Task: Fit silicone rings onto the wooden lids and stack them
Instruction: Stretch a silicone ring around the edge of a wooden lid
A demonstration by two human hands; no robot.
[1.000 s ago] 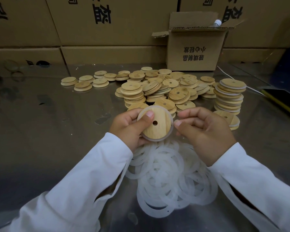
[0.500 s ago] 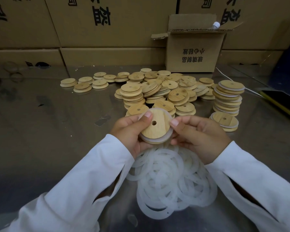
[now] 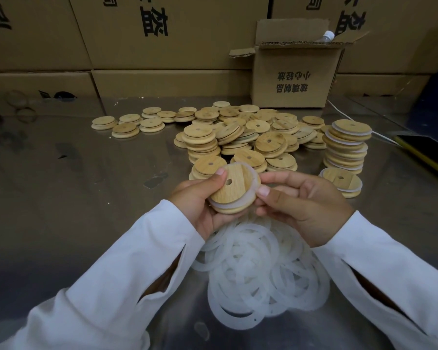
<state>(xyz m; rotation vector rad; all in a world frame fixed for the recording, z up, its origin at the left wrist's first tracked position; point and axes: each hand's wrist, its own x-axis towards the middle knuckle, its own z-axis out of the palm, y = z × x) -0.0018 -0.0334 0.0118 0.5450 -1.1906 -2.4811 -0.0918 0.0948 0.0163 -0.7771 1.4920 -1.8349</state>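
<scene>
Right now you hold one wooden lid [image 3: 234, 188] between both hands, tilted so that its face with the small centre hole looks up at you. Your left hand [image 3: 200, 202] grips it from the left: the thumb lies across the top face close to the hole, and the fingers curl under it. Your right hand [image 3: 304, 205] pinches the right rim, thumb tip pressed against the silicone ring [image 3: 221, 205], the other fingers curled behind. That ring wraps the lid, showing as a white band between the wooden layers along the lower-left rim and standing out past the wood on the right. Whether it sits fully in its groove, I cannot tell. Below your hands, a heap of loose rings [image 3: 261, 276] lies on the metal table [image 3: 74, 198]. Beyond the lid lies a pile of bare lids [image 3: 238, 137], some in short stacks. To its right stands a tall stack of ringed lids [image 3: 347, 145], and just in front of that stack a short stack [image 3: 343, 181] of ringed lids lies near your right hand. An open cardboard box [image 3: 293, 77] stands at the back.
</scene>
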